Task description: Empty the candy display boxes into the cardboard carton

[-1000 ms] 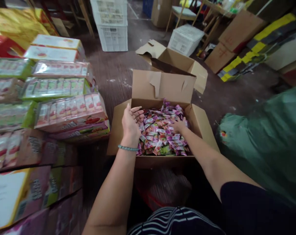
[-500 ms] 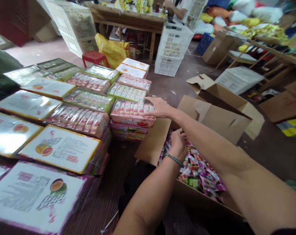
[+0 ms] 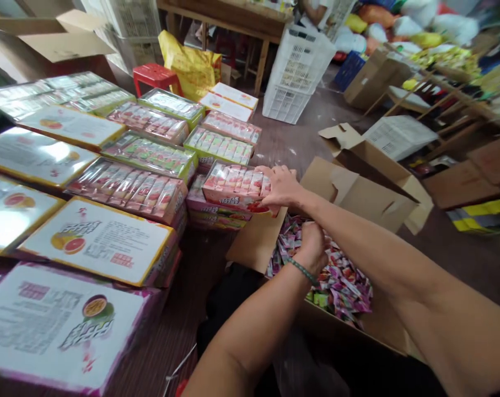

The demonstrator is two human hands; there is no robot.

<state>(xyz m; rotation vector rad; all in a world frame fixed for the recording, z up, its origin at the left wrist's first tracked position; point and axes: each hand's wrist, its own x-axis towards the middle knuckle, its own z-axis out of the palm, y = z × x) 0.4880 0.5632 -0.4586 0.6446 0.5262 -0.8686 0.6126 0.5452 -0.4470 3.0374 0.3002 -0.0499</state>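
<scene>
My right hand [image 3: 280,187] grips the right end of a pink box of small wrapped packets [image 3: 232,197]. The box sits askew on a short stack of similar boxes [image 3: 210,218], overhanging them to the right. My left hand [image 3: 315,245], with a green beaded bracelet on its wrist, is closed above an open cardboard carton [image 3: 256,242]. Its fingertips are turned away, so anything in them is hidden. Loose purple, red and green sachets [image 3: 343,281] fill the carton below that hand.
Stacked packed boxes [image 3: 96,240] cover the left side. Behind them stand a red stool [image 3: 156,77], a yellow bag [image 3: 187,66] and white crates [image 3: 291,82]. An open carton [image 3: 382,171] lies to the right. A person [image 3: 316,11] is by the far table.
My right hand has pulled the pink box to the right, off square with the stack under it. The left hand has shifted slightly right and its fingers have curled in. The view has tilted down.
</scene>
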